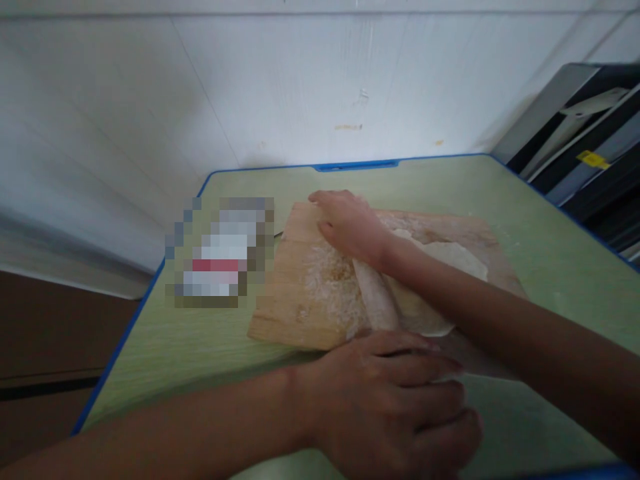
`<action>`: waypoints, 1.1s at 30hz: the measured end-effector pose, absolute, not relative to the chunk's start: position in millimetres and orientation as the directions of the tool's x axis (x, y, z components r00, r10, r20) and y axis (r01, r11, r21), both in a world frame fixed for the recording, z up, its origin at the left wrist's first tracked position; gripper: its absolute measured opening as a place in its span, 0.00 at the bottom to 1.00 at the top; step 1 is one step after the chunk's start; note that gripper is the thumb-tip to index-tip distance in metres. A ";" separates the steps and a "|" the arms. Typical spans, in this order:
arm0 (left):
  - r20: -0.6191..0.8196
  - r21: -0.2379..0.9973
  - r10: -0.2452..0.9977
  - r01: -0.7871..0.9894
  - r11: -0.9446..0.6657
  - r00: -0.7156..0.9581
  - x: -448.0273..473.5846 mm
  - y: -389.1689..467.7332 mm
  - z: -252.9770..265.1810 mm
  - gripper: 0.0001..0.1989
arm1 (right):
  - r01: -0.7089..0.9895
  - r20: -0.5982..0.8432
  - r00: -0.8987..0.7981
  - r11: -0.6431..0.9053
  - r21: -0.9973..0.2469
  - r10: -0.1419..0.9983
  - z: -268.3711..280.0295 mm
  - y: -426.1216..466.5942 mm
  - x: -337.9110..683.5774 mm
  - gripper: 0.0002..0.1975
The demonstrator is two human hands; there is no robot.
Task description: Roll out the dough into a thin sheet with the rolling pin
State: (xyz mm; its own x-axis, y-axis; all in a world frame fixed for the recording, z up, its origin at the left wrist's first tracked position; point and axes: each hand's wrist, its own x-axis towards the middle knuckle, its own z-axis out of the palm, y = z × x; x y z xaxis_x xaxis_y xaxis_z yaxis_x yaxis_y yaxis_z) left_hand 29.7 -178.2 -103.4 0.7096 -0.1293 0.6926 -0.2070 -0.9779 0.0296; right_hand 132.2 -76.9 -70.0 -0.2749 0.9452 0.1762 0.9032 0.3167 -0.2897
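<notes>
A pale wooden rolling pin (377,297), dusted with flour, lies across a wooden board (280,293). Over its near end is my left hand (395,400), fingers bent and pointing right, with the grip partly hidden beneath the palm. My right hand (347,223) holds the far end, its fingers reaching toward the left. To the right of the pin, a thin flat sheet of dough (460,260) is spread on the board, partly covered by my right forearm. Loose flour (335,283) is scattered on the board left of the pin.
The board rests on a light green table (165,347) with a blue edge. On the table's left lies a blurred-out item (220,247). Behind stands a white wall (300,87). At the right, dark flat panels (575,147) lean beside the table.
</notes>
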 end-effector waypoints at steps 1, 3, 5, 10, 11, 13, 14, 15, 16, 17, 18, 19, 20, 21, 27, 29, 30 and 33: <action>0.697 0.027 -0.132 -0.211 -0.977 0.705 30.0 -178.2 -102.7 0.15 | 0.908 0.177 -0.266 0.308 -0.285 0.948 -69.2 -77.9 130.7 0.21; 0.697 0.024 -0.143 -0.223 -0.975 0.702 30.7 -178.5 -101.5 0.17 | 0.915 0.177 -0.251 0.293 -0.278 0.952 -67.5 -79.9 127.4 0.21; 0.691 0.029 -0.146 -0.229 -0.973 0.708 31.6 -178.9 -100.9 0.17 | 0.918 0.175 -0.249 0.289 -0.272 0.953 -66.0 -82.0 123.9 0.22; 0.683 0.047 -0.134 -0.226 -0.973 0.718 33.2 -180.6 -100.5 0.15 | 0.926 0.163 -0.281 0.312 -0.214 0.946 -63.7 -87.1 108.8 0.25; 0.678 0.040 -0.139 -0.225 -0.973 0.722 32.9 -181.1 -100.3 0.15 | 0.930 0.157 -0.288 0.315 -0.191 0.945 -63.3 -87.9 104.2 0.27; 0.666 0.030 -0.143 -0.218 -0.975 0.732 31.9 -182.1 -99.8 0.17 | 0.930 0.149 -0.309 0.331 -0.160 0.939 -62.0 -89.2 95.0 0.28; 0.662 0.028 -0.140 -0.211 -0.977 0.736 31.3 -182.4 -99.6 0.18 | 0.925 0.147 -0.322 0.344 -0.162 0.935 -61.3 -89.4 91.2 0.28; 0.655 0.026 -0.139 -0.207 -0.978 0.742 30.9 -182.7 -99.5 0.18 | 0.918 0.145 -0.335 0.357 -0.173 0.931 -60.6 -89.3 88.6 0.28; 0.645 0.025 -0.141 -0.205 -0.978 0.751 30.6 -182.8 -99.5 0.19 | 0.911 0.142 -0.346 0.368 -0.188 0.927 -60.2 -88.8 87.6 0.28; 0.639 0.024 -0.142 -0.204 -0.979 0.756 30.5 -182.7 -99.6 0.19 | 0.905 0.138 -0.353 0.375 -0.203 0.926 -60.1 -87.9 88.6 0.27; 0.632 0.022 -0.145 -0.205 -0.979 0.761 30.6 -182.5 -99.9 0.19 | 0.900 0.134 -0.356 0.378 -0.215 0.925 -60.5 -86.5 91.8 0.27; 0.628 0.024 -0.144 -0.203 -0.979 0.765 30.9 -181.9 -100.3 0.19 | 0.898 0.131 -0.358 0.380 -0.224 0.924 -61.5 -85.0 97.1 0.26; 0.629 0.029 -0.138 -0.200 -0.979 0.765 31.1 -181.2 -100.8 0.18 | 0.897 0.132 -0.357 0.379 -0.227 0.925 -62.9 -83.2 104.3 0.26; 0.637 0.035 -0.126 -0.192 -0.981 0.761 31.4 -180.4 -101.3 0.18 | 0.897 0.131 -0.359 0.380 -0.225 0.924 -64.7 -81.5 112.8 0.25; 0.651 -0.027 -0.145 -0.169 -0.985 0.745 28.5 -177.7 -101.5 0.23 | 0.875 0.107 -0.410 0.424 -0.234 0.906 -73.9 -75.1 157.9 0.18; 0.628 -0.059 -0.168 -0.169 -0.984 0.760 27.2 -179.2 -100.8 0.26 | 0.858 0.103 -0.436 0.447 -0.252 0.894 -73.5 -76.8 163.1 0.16; 0.614 -0.075 -0.178 -0.168 -0.983 0.769 26.9 -180.3 -100.5 0.27 | 0.851 0.102 -0.444 0.455 -0.263 0.890 -72.5 -78.7 164.5 0.15; 0.572 -0.111 -0.198 -0.164 -0.980 0.796 27.6 -183.3 -99.8 0.30 | 0.832 0.110 -0.450 0.461 -0.309 0.886 -68.4 -86.6 166.8 0.15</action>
